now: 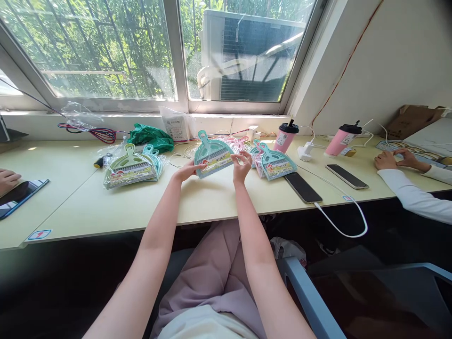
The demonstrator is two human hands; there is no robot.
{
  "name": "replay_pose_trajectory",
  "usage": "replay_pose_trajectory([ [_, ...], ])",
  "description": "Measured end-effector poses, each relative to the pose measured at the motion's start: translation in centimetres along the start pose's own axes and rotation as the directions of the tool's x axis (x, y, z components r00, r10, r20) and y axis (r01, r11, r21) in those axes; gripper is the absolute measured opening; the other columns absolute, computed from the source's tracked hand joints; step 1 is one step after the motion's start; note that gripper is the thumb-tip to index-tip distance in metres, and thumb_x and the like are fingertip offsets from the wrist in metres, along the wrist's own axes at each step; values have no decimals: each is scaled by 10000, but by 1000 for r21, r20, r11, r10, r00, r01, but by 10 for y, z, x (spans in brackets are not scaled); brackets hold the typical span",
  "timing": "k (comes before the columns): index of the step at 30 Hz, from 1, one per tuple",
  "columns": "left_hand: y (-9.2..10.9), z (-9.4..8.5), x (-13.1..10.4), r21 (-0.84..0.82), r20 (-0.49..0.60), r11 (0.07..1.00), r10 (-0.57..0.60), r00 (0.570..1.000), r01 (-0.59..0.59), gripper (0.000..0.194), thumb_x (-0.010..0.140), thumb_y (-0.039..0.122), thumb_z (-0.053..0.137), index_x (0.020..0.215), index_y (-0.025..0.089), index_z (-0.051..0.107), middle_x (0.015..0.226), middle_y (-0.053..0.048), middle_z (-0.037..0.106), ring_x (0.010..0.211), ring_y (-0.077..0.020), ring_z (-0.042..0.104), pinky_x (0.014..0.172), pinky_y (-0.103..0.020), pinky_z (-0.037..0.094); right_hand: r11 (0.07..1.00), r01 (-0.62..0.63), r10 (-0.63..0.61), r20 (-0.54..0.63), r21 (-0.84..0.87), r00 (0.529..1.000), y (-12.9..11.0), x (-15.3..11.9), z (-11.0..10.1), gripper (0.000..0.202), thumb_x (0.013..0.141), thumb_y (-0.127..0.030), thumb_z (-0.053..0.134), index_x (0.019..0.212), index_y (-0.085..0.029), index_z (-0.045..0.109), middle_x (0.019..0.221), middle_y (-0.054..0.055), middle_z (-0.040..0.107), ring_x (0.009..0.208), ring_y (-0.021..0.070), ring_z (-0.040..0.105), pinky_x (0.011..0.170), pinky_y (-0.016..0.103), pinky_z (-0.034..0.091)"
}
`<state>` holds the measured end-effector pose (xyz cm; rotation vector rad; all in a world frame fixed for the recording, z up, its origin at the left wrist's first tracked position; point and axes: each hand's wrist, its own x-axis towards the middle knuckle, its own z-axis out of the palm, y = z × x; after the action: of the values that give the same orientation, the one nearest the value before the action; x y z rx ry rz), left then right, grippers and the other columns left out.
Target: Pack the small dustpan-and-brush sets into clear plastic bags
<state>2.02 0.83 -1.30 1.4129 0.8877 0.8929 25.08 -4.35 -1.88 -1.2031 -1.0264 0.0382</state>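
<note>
A light-blue mini dustpan and brush set (212, 155) with a printed label is held up over the table, its handle pointing up and to the left. My left hand (189, 171) grips its lower left side, thumb across the front. At the right edge, my right hand (242, 165) pinches with thumb and forefinger, the other fingers curled. To the left lies a stack of wrapped sets with a green dustpan set (130, 169) on top. Right of my right hand rests another blue dustpan set (277, 162), with pink and blue ones partly hidden behind it.
A green plastic bag (150, 137) and cables (102, 133) lie by the window. Pink cups (284, 137) stand behind a charging black phone (303, 187) and a second phone (346, 176). Other people's hands (399, 160) are at the right and far left.
</note>
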Motion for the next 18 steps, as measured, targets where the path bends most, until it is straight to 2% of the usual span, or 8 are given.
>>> replay_pose_trajectory([
  [4,-2,-4,0,-50,-67,997,59,996,-62,679,593,435,945,1182,174,726,1077,-94,761,970,-239,705,777,-295,531,991,56,-78,175,125,981,0,5,-3,150,948,-291,692,861,-204,778,1198,104,663,1176,251,612,1037,443,526],
  [7,-2,-2,-1,-8,-48,999,40,998,-40,680,556,441,967,1129,161,731,1049,-97,762,934,-244,699,738,-296,525,984,70,-104,209,165,972,2,6,-5,158,934,-301,703,817,-209,754,1230,101,676,1218,260,601,1053,455,519],
  [13,3,15,0,90,-5,994,65,998,-64,712,537,475,980,1126,170,723,1068,-109,759,944,-273,696,674,-295,509,997,-26,26,-7,71,1000,6,4,-2,182,951,-305,652,879,-199,783,1252,121,646,1228,281,588,1068,479,506],
  [18,8,25,-1,117,36,992,41,998,-45,743,518,466,975,1152,168,729,1087,-133,766,954,-303,703,669,-314,519,997,26,-39,-175,-76,984,2,-1,-3,275,1001,-371,606,861,-213,784,1126,129,646,1151,295,611,1018,500,536],
])
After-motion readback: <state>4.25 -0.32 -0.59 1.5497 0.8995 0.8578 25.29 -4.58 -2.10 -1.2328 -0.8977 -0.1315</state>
